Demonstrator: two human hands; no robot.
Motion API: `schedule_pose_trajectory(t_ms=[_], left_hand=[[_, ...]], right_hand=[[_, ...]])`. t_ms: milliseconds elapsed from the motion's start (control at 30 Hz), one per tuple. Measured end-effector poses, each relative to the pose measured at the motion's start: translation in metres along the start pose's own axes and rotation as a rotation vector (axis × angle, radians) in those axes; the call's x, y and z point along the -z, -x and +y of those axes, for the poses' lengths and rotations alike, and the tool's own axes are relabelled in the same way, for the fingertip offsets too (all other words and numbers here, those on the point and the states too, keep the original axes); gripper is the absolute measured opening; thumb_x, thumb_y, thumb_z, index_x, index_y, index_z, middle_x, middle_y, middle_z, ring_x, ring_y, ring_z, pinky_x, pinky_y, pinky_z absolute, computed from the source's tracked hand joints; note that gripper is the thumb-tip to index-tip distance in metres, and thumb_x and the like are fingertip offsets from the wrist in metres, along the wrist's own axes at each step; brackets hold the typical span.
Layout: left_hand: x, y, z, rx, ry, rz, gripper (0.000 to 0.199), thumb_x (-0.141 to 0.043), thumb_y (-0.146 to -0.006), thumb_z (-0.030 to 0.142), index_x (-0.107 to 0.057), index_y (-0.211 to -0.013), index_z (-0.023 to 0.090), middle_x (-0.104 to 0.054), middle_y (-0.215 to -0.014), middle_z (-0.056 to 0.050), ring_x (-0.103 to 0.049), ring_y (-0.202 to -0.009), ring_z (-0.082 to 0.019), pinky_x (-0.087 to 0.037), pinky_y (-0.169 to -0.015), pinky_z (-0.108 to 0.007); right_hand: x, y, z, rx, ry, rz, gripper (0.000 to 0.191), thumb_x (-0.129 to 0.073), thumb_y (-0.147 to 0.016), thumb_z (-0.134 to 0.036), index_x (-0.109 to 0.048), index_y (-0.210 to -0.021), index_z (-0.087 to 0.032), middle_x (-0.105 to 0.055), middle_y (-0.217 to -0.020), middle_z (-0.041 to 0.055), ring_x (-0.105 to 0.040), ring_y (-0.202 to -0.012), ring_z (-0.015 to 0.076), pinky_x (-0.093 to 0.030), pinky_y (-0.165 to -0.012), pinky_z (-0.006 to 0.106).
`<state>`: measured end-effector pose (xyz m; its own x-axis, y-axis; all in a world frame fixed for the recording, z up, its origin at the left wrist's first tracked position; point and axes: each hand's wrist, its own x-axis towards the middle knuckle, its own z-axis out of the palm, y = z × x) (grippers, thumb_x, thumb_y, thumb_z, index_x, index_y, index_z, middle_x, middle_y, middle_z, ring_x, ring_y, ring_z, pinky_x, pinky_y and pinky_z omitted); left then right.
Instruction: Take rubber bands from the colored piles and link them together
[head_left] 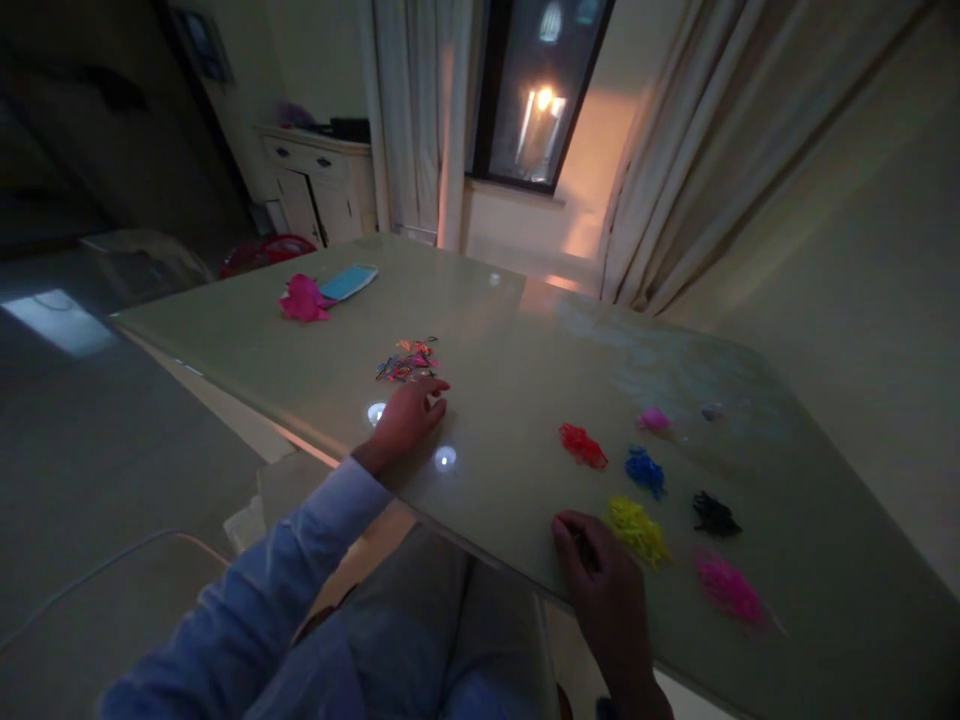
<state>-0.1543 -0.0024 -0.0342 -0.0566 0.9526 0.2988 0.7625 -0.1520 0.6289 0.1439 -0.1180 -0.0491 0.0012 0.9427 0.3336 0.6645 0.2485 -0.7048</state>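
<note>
My left hand [407, 418] rests at the near side of a loose pile of mixed-colour rubber bands [409, 362]. Its thumb and forefinger are apart, and nothing shows between them. Close to the table's front edge, my right hand [606, 580] is closed with its fingers curled toward the thumb; whatever it may hold is hidden. Beside it lies a heap of yellow rubber bands [637, 532]. Around that are single-colour heaps: red bands [582, 446], blue bands [645, 472], black bands [715, 514] and pink bands [730, 588].
A pale glossy table [495, 350] carries everything. Farther right lie a small pink item [654, 419] and a clear, crumpled-looking bit [712, 411]. At the far left are a crumpled pink piece [304, 299] and a blue face mask [349, 282]. A red chair [262, 254] stands beyond.
</note>
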Motion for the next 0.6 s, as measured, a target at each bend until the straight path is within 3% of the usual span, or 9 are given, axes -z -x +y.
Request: schedule_pose_trajectory(t_ms=[100, 167, 400, 600], left_hand=[[0.017, -0.023, -0.019, 0.015, -0.263, -0.098, 0.035, -0.055, -0.085, 0.022, -0.069, -0.117, 0.017, -0.067, -0.118, -0.013, -0.064, -0.098, -0.024, -0.050, -0.089, -0.035], [0.024, -0.035, -0.025, 0.017, -0.360, -0.178, 0.038, -0.056, -0.086, 0.026, -0.068, -0.121, 0.018, -0.063, -0.127, -0.015, -0.063, -0.104, -0.027, -0.050, -0.089, -0.038], [0.031, -0.049, -0.020, -0.027, -0.515, -0.286, 0.030, -0.046, -0.092, 0.021, -0.074, -0.105, 0.019, -0.066, -0.119, -0.013, -0.063, -0.101, -0.025, -0.049, -0.082, -0.033], [0.026, -0.052, -0.020, -0.081, -0.515, -0.293, 0.029, -0.046, -0.094, 0.023, -0.074, -0.096, 0.015, -0.066, -0.115, -0.016, -0.063, -0.096, -0.025, -0.049, -0.080, -0.034]], right_hand=[[-0.001, 0.000, -0.002, 0.036, -0.003, 0.009, 0.032, -0.055, -0.093, -0.046, -0.071, -0.085, -0.020, -0.073, -0.080, 0.0074, -0.068, -0.068, 0.0197, -0.054, -0.063, 0.028], [-0.002, 0.000, -0.003, 0.048, -0.002, 0.019, 0.031, -0.054, -0.093, -0.045, -0.070, -0.085, -0.020, -0.073, -0.080, 0.0071, -0.068, -0.068, 0.0196, -0.054, -0.062, 0.028], [-0.003, 0.000, -0.004, 0.102, 0.018, 0.026, 0.027, -0.053, -0.094, -0.041, -0.069, -0.085, -0.020, -0.071, -0.078, 0.0058, -0.068, -0.067, 0.0184, -0.053, -0.062, 0.027], [-0.003, 0.001, -0.002, 0.142, 0.012, 0.027, 0.026, -0.053, -0.094, -0.038, -0.069, -0.086, -0.020, -0.071, -0.078, 0.0054, -0.067, -0.068, 0.0176, -0.052, -0.063, 0.027]])
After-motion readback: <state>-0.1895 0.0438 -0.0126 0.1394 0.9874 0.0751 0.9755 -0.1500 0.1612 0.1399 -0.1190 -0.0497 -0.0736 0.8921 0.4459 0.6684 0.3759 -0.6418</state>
